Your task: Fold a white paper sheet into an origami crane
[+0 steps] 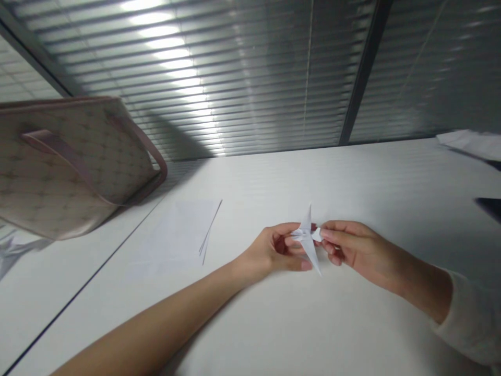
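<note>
A small folded white paper figure [308, 237] with pointed tips is held just above the white table [352, 183]. My left hand [276, 249] pinches its left side with thumb and fingers. On the right, my right hand [348, 245] pinches a small flap at the figure's edge. Both hands are closed on the paper, facing each other.
A beige patterned handbag [70, 162] with pink straps stands at the left. Loose white sheets [180, 232] lie flat left of my hands. More paper [469, 142] and a dark object [491, 206] sit at the right edge. Closed blinds [250, 78] back the table.
</note>
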Demonstrator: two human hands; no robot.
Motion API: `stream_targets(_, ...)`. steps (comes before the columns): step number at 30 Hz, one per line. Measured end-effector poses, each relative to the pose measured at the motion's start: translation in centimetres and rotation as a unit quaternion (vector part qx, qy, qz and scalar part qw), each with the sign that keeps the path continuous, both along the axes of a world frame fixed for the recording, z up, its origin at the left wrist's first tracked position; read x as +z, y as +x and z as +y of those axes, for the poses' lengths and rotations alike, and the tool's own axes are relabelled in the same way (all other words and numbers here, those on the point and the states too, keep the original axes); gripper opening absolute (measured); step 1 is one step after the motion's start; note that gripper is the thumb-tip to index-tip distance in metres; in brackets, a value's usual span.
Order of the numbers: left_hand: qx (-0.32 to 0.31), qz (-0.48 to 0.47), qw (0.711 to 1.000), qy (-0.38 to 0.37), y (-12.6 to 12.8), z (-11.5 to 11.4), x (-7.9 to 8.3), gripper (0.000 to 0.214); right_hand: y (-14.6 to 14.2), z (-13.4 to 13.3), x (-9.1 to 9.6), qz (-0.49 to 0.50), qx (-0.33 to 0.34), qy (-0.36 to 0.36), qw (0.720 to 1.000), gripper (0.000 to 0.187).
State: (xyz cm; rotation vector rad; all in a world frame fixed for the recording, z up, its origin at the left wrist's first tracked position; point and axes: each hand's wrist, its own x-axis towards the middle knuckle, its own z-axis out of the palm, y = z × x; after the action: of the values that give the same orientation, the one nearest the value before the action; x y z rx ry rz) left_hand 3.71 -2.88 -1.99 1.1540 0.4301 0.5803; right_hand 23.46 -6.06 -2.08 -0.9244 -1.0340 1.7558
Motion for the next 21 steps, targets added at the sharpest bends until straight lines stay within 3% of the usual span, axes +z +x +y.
stream_targets(8,0.102,0.038,0.994,-0.010,0.7,-0.5,0.1,0.024,-0.3,0.1,-0.4,-0.122,-0.014,0.093,0.988,0.027)
stream_targets(16,0.120,-0.038,0.989,-0.075,1.5,-1.6,-0.2,0.023,-0.9,-0.3,-0.5,-0.062,0.016,0.049,0.997,0.026)
stream_targets(21,0.140,-0.035,0.980,-0.138,1.7,-2.2,0.1,0.026,-0.9,-0.4,-0.5,-0.080,0.018,0.068,0.994,0.025)
